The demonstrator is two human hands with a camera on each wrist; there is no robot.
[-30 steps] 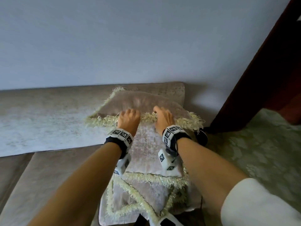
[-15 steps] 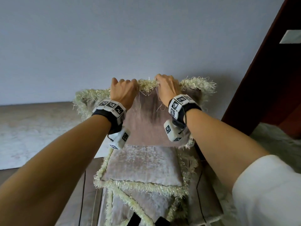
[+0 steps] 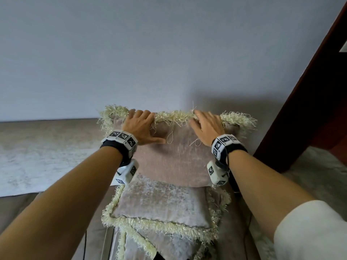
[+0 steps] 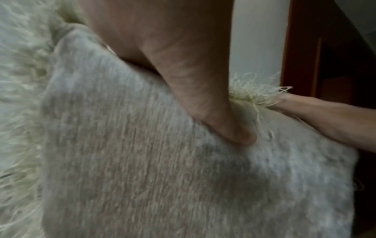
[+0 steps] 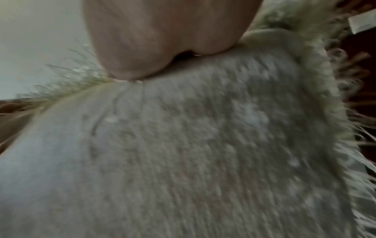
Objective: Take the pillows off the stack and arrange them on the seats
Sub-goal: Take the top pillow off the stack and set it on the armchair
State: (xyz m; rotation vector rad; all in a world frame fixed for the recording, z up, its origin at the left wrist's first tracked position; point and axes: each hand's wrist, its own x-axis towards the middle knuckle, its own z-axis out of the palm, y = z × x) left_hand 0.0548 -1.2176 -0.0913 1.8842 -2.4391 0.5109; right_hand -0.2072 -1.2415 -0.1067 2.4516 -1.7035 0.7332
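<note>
I hold one fringed pillow [image 3: 174, 158] upright above the stack [image 3: 159, 209], gripping it by its top edge. My left hand [image 3: 139, 126] grasps the fringe near the pillow's top left corner, fingers hooked over the edge and thumb [image 4: 230, 128] pressed flat against the front cloth. My right hand [image 3: 206, 126] grasps the same edge towards the top right corner, fingers over the fringe, thumb on the front; the right wrist view shows the heel of that hand pressed into the cloth. The pillow's bottom edge hangs just over the top pillow of the stack; I cannot tell whether they touch. The stack lies on the sofa seat [image 3: 56, 222] at its right end, close to the backrest [image 3: 47, 152]. A dark wooden door frame [image 3: 308, 102] stands beyond the right end of the sofa.
</note>
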